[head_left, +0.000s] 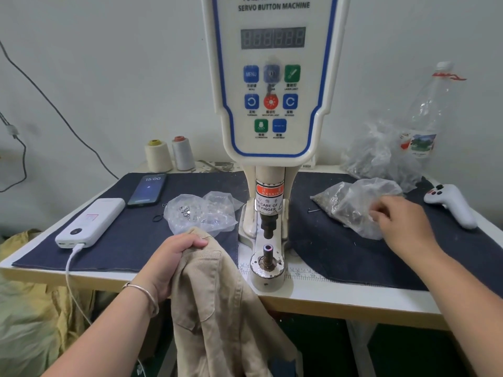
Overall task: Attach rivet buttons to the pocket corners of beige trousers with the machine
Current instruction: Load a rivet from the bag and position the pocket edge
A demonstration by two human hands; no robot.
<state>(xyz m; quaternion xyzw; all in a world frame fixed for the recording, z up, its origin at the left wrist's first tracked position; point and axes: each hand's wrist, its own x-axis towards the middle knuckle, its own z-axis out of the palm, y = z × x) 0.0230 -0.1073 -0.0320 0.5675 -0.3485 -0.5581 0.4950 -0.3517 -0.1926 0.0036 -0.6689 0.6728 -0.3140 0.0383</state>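
Note:
The beige trousers [217,303] hang over the table's front edge, left of the machine. My left hand [174,257] grips their bunched top, thumb over the fabric. The servo button machine [272,91] stands at centre, with its punch [268,227] above the lower die post [268,253], and nothing lies between them. My right hand [400,219] reaches, fingers curled, into a clear plastic bag of small metal rivets [351,205] on the right; whether it pinches a rivet is hidden. Left of the machine lies another clear bag with shiny button parts [201,213].
A dark denim mat [114,257] covers the table. On its left lie a white power bank [92,221] with a cable and a phone [148,190]. Two thread cones [168,156] stand at the back. A white controller [451,205], more bags and a plastic bottle [427,115] sit right.

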